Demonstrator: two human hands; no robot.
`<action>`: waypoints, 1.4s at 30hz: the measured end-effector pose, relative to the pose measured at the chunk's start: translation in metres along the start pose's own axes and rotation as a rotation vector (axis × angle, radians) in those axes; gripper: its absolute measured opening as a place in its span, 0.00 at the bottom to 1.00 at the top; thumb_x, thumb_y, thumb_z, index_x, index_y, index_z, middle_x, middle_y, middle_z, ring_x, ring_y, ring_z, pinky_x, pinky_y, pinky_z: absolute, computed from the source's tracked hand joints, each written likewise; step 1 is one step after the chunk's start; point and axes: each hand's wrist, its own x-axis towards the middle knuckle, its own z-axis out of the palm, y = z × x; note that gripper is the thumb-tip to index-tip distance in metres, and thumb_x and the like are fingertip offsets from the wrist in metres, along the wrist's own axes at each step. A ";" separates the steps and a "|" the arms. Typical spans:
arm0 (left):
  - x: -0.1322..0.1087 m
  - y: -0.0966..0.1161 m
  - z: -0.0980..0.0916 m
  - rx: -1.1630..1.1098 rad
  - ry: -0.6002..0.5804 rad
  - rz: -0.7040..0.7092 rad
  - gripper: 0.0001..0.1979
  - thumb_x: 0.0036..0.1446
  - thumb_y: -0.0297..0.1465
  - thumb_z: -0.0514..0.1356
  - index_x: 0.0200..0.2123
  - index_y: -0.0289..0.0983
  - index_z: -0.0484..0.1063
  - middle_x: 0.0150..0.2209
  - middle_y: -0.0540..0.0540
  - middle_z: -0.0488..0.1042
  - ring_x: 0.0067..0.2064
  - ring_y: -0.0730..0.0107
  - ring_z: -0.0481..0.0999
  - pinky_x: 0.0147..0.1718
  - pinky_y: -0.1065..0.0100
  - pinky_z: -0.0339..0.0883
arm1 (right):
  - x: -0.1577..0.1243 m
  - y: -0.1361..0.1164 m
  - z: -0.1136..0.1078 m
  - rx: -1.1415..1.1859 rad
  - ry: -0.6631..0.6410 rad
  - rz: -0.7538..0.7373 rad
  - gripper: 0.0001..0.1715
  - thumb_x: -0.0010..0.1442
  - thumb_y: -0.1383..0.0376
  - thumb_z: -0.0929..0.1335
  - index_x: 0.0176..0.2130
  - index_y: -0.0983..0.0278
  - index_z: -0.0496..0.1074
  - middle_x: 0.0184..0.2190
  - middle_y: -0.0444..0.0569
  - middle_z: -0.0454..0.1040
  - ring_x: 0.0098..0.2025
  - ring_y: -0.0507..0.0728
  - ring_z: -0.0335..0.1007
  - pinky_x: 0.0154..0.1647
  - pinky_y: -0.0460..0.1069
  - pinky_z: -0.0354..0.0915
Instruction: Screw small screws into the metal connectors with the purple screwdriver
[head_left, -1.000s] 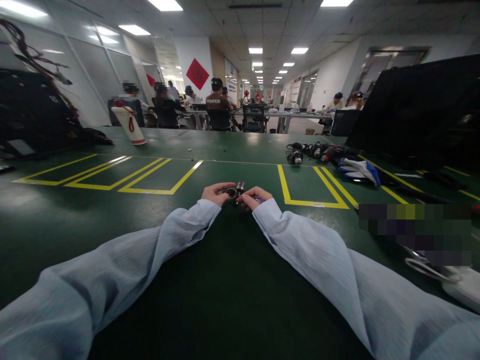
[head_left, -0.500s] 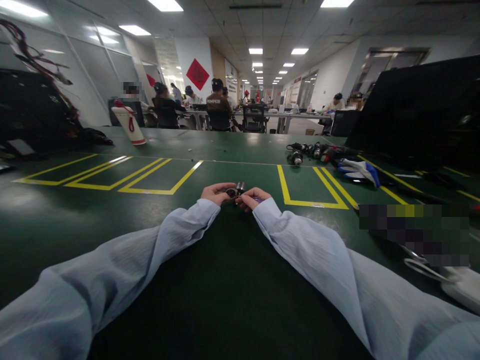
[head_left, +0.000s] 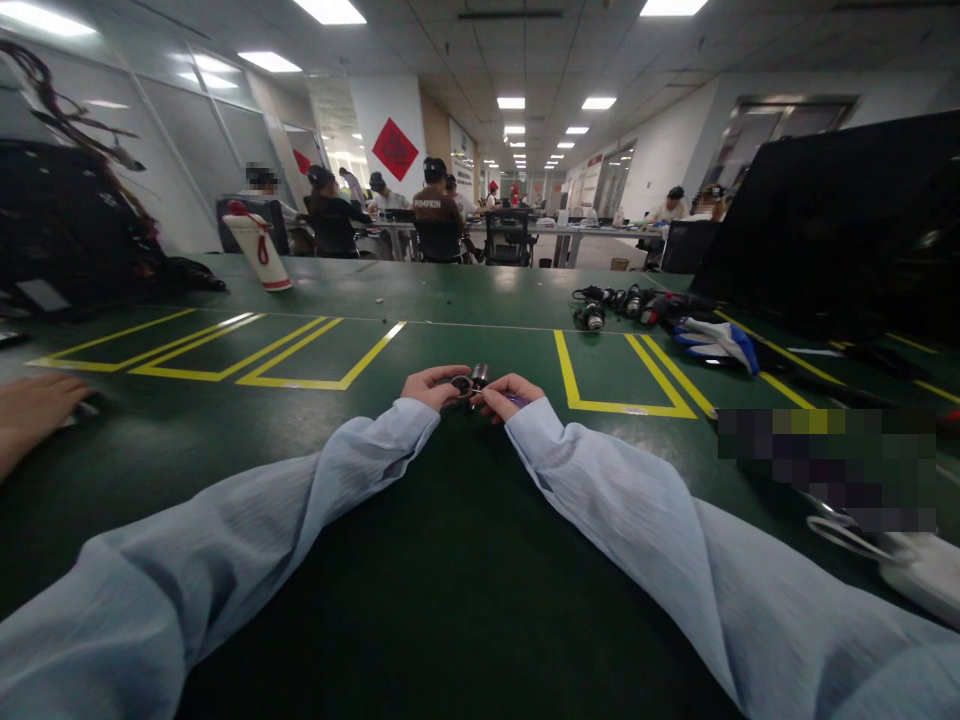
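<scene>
Out over the green table, my left hand point(head_left: 428, 387) is closed on a small dark-and-silver metal part point(head_left: 479, 375) with a round ring-like piece beside a shiny cylinder. Its exact kind is too small to make out. My right hand point(head_left: 512, 396) meets it from the other side, fingers pinched on a slim tool with a purple handle point(head_left: 517, 400). A thin shaft seems to reach from the right fingertips to the metal part. The fingers partly hide both things.
Yellow tape outlines point(head_left: 634, 408) mark the green table point(head_left: 450, 550). Small cabled metal devices point(head_left: 592, 316) and a blue-and-white glove point(head_left: 716, 343) lie right of centre. A white cup point(head_left: 259, 250) stands back left. Another person's hand point(head_left: 37, 415) rests at the left edge.
Another person's hand has come into view at the left edge, over a small object on the table. My two hands and the metal part have barely moved.
</scene>
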 end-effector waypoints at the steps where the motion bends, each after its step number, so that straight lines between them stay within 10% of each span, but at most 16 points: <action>1: 0.001 -0.001 0.000 -0.002 0.000 0.003 0.20 0.28 0.26 0.61 0.32 0.32 0.75 0.25 0.46 0.76 0.33 0.63 0.76 0.38 0.63 0.70 | -0.001 -0.001 0.000 -0.011 0.006 -0.008 0.09 0.48 0.60 0.66 0.25 0.65 0.66 0.25 0.47 0.75 0.23 0.50 0.68 0.21 0.44 0.63; 14: -0.009 0.002 0.004 0.112 -0.045 0.194 0.23 0.26 0.30 0.66 0.33 0.30 0.75 0.34 0.41 0.77 0.38 0.58 0.75 0.44 0.62 0.66 | -0.005 0.001 0.001 -0.521 0.072 -0.206 0.07 0.49 0.61 0.64 0.26 0.62 0.67 0.23 0.44 0.69 0.25 0.51 0.63 0.28 0.46 0.61; 28: -0.006 0.002 0.002 0.151 -0.016 0.135 0.19 0.28 0.25 0.64 0.31 0.31 0.76 0.29 0.44 0.77 0.36 0.60 0.75 0.41 0.61 0.69 | 0.002 0.005 0.000 -0.089 0.047 -0.002 0.10 0.47 0.60 0.66 0.24 0.65 0.66 0.23 0.49 0.74 0.23 0.52 0.67 0.22 0.46 0.63; 42: -0.006 -0.005 0.000 0.140 -0.100 0.222 0.23 0.29 0.28 0.65 0.35 0.28 0.74 0.33 0.40 0.77 0.37 0.59 0.76 0.43 0.60 0.67 | -0.004 0.004 0.000 -0.427 0.101 -0.236 0.10 0.49 0.60 0.64 0.24 0.65 0.69 0.22 0.47 0.71 0.25 0.52 0.65 0.27 0.47 0.61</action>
